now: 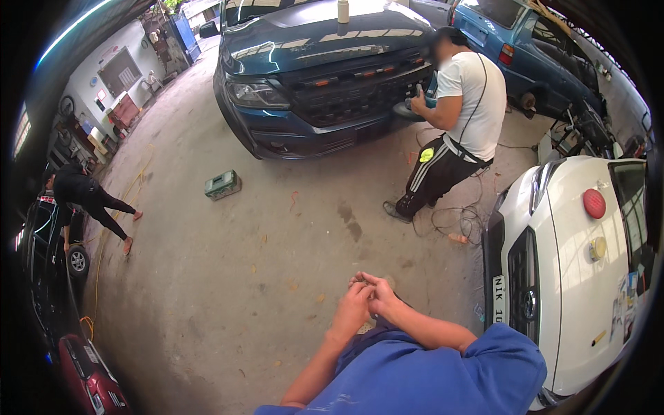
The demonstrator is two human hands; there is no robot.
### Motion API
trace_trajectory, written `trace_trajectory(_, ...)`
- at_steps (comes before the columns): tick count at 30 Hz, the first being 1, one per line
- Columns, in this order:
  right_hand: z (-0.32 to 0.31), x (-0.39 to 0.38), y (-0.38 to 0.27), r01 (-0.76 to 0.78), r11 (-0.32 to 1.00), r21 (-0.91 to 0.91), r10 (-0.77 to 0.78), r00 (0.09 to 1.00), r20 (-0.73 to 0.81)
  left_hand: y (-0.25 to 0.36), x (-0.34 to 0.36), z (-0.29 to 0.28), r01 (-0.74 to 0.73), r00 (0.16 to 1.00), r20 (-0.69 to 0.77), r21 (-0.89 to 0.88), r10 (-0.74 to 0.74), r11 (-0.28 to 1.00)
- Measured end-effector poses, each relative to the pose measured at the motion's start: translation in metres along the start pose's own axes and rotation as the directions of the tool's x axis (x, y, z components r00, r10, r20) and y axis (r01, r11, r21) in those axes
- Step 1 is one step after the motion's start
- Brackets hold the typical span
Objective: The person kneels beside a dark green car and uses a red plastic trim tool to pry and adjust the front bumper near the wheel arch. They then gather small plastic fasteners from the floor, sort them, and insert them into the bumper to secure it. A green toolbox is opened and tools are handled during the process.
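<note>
Concrete floor [207, 277], grey and stained with dark patches, ran through a crowded garage, with a white wall [86, 76] along its far left side. At the left edge stood a black car [43, 256], with a red car [86, 373] below it in view. A person in black [83, 190] bent beside the black car, near its wheel, and a yellow cord [102, 243] trailed along the floor close by. A greenish toolbox [222, 185] sat alone on the open floor, left of a dark blue pickup [304, 76] with a pale bottle [343, 11] upright on its hood.

Nearer, the left hand [357, 299] and right hand [380, 290] met, fingers bent and touching, just in front of the wearer's blue shirt [422, 373]; whether they pinched anything small could not be told.

Right of the pickup's grille, a person in a white shirt [474, 97] held a round-headed power tool [404, 109], standing in the gap before a white car [564, 277]. Tangled cable [449, 221] lay across the floor there. Behind was a blue vehicle [532, 48]. On the white car's hood rested a red round pad [594, 203] and a yellowish tin [597, 249].
</note>
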State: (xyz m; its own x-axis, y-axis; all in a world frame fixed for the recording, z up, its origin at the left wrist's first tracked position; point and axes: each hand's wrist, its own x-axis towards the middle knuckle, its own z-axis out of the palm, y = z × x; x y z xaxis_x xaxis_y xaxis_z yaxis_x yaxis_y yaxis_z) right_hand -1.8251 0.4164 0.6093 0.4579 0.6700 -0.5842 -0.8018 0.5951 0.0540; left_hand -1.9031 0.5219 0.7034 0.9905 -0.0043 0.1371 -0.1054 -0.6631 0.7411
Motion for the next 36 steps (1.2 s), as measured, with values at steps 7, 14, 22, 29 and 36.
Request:
trace_trajectory(7, 0.049, 0.055, -0.020, -0.058, 0.996, -0.075, 0.060, 0.998, 0.019, -0.029, 0.058, -0.035, -0.052, 0.995, -0.088, 0.012, 0.053, 0.999)
trace_trajectory(14, 0.122, 0.127, -0.055, -0.180, 0.973, -0.141, 0.181, 0.984, -0.006, -0.074, 0.139, -0.077, -0.048, 0.984, -0.175, -0.018, 0.044, 0.999)
trace_trajectory(22, 0.212, 0.213, -0.096, -0.202, 0.962, -0.183, 0.202, 0.979, -0.019, -0.117, 0.214, -0.138, 0.049, 0.948, -0.313, -0.013, -0.051, 0.999)
trace_trajectory(29, 0.281, 0.276, -0.101, -0.211, 0.963, -0.167, 0.229, 0.969, 0.098, -0.182, 0.242, -0.203, 0.197, 0.859, -0.470, -0.064, -0.204, 0.978)
trace_trajectory(36, 0.346, 0.345, -0.075, -0.058, 0.982, -0.179, 0.106, 0.957, 0.270, -0.276, 0.282, -0.289, 0.263, 0.806, -0.431, -0.353, -0.406, 0.898)
